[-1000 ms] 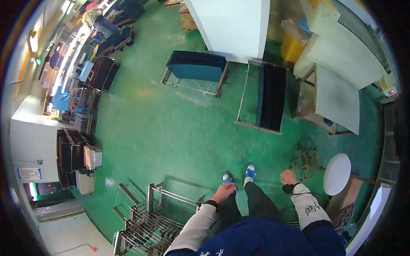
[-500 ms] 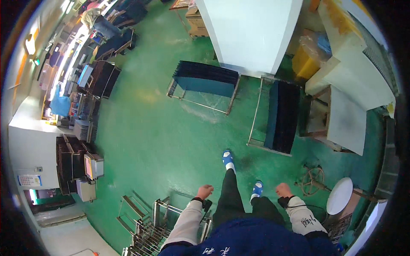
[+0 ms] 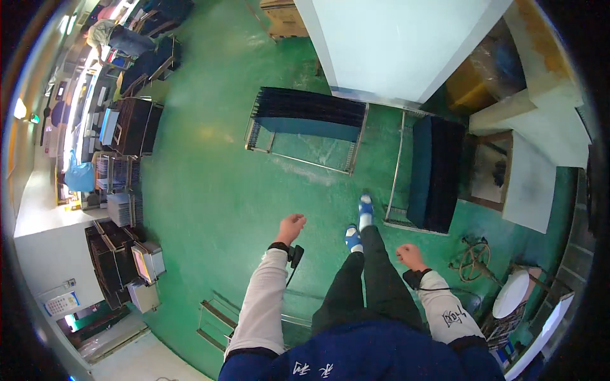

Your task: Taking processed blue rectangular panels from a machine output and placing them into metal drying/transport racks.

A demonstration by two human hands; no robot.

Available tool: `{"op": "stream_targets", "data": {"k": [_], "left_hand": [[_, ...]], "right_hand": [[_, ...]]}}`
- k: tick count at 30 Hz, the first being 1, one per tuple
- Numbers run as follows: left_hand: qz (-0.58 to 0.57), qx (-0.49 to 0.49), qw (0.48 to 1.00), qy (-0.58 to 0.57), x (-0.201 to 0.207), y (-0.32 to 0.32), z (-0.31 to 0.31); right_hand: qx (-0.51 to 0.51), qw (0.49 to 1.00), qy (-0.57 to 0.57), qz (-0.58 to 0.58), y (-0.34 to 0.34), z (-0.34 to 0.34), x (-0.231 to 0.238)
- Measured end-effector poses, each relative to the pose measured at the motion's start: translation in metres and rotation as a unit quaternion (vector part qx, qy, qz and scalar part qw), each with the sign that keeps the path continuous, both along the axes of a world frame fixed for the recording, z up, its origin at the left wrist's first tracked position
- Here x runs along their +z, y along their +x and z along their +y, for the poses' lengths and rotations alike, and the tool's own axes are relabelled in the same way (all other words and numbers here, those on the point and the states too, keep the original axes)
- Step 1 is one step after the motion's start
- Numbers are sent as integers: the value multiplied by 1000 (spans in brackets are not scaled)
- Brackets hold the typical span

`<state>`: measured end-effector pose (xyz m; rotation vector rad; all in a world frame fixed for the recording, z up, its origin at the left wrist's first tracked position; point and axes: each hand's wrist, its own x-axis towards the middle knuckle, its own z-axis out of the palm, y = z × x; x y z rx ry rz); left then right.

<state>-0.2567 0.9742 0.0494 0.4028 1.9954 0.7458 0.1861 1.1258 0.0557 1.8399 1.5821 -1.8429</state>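
My left hand (image 3: 291,228) is above the green floor with its fingers loosely curled and nothing seen in them. My right hand (image 3: 412,256) is held in front of my body at the right, also curled and empty. Neither hand touches anything. Ahead stands a metal rack (image 3: 305,164) filled along its far side with dark blue-black panels (image 3: 311,105). To its right, nearest my right hand, a second metal rack (image 3: 416,229) holds a similar row of dark panels (image 3: 435,171). My feet, in blue-and-white footwear, are close to this second rack.
A large white block (image 3: 394,51) rises behind the racks. On the right are an open-fronted box (image 3: 530,184), a handwheel (image 3: 471,259) and a round white stool (image 3: 511,294). An empty metal frame (image 3: 216,317) lies low left. Loaded racks (image 3: 130,127) line the left, where a person (image 3: 117,38) bends over a bench.
I have stepped forward, so both panel racks are nearer. My left hand has swung forward, and the metal frame at lower left has slipped mostly behind my arm and body.
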Motion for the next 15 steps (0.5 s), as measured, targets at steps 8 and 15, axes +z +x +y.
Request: {"op": "stream_targets", "data": {"k": [8, 15], "left_hand": [[27, 33, 999, 0, -6, -97, 89], [78, 61, 995, -27, -45, -177, 111]], "right_hand": [[40, 986, 125, -102, -2, 112, -90], [-38, 998, 12, -50, -109, 210, -83]]}}
